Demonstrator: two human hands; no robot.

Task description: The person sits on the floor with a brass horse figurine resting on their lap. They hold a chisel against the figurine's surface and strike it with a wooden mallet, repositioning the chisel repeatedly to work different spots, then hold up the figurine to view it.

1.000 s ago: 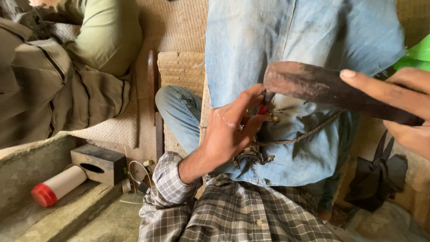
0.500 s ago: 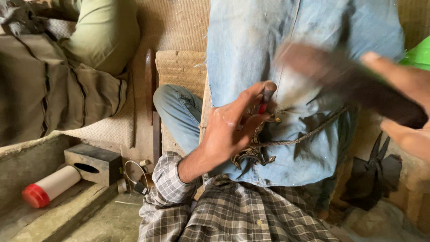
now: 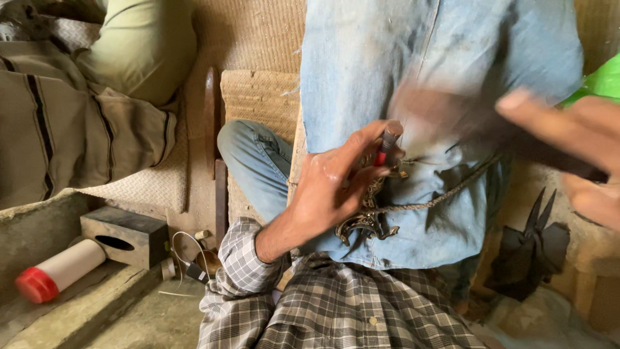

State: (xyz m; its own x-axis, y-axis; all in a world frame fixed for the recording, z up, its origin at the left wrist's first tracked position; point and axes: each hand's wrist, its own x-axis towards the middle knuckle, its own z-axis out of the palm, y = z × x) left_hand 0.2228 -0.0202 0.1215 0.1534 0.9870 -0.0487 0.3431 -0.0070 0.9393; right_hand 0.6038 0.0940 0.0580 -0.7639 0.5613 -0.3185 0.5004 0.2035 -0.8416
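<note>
Centre frame: your left hand [image 3: 336, 184] pinches a red-tipped tool [image 3: 387, 143] against the carved piece [image 3: 367, 216]. Right edge: your right hand [image 3: 575, 152] grips a blurred dark mallet [image 3: 452, 123].

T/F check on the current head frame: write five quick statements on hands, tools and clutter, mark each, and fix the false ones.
1. The left hand pinches a small tool with a red band against a dark metal piece. True.
2. The right hand is sharp and motionless. False: it is motion-blurred, as is the dark tool it holds.
3. A white bottle with a red cap lies at lower left. True.
4. The bottle stands upright. False: it lies on its side.
5. A cord runs from the metal piece. True.
</note>
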